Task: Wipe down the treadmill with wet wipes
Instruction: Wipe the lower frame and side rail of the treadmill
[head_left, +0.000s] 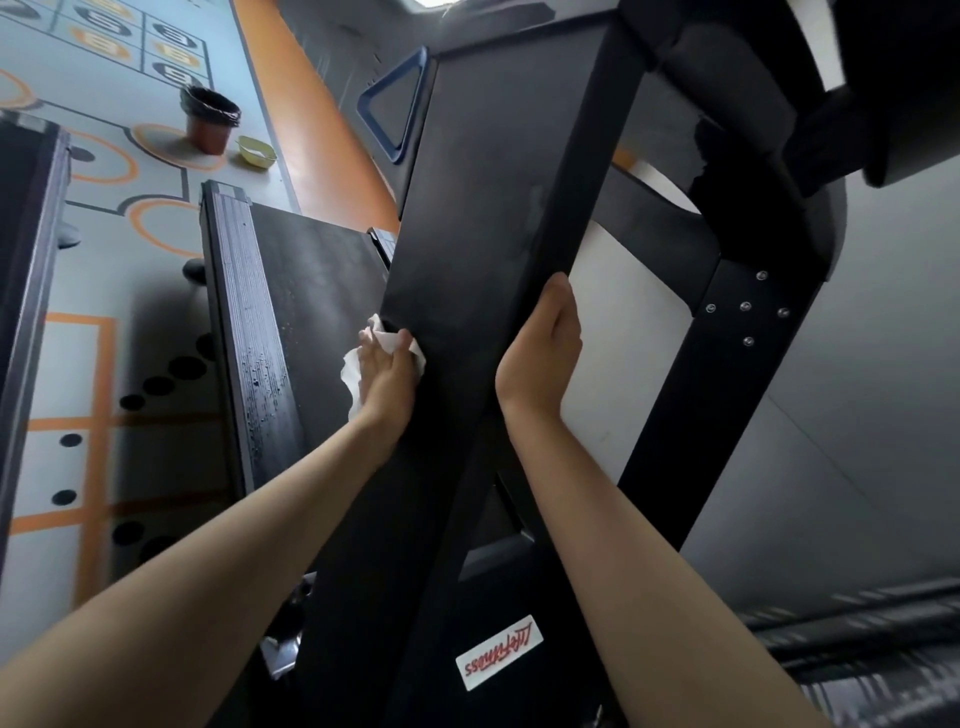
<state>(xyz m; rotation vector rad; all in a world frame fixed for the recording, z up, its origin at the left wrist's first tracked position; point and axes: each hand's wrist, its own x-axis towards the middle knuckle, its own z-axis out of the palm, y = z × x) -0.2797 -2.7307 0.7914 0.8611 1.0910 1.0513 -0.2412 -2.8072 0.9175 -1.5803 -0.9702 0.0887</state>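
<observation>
The treadmill's broad black upright post runs diagonally through the middle of the view, with a white brand label low on it. My left hand holds a crumpled white wet wipe and presses it against the post's left edge. My right hand wraps around the post's right edge, fingers hidden behind it. Left of the post lies the treadmill deck with its ribbed side rail, which is speckled with water drops.
A second black upright with several bolts stands to the right. On the patterned floor at upper left sit a brown bin with a black liner and a small yellow-green bowl. Another machine's edge runs along the far left.
</observation>
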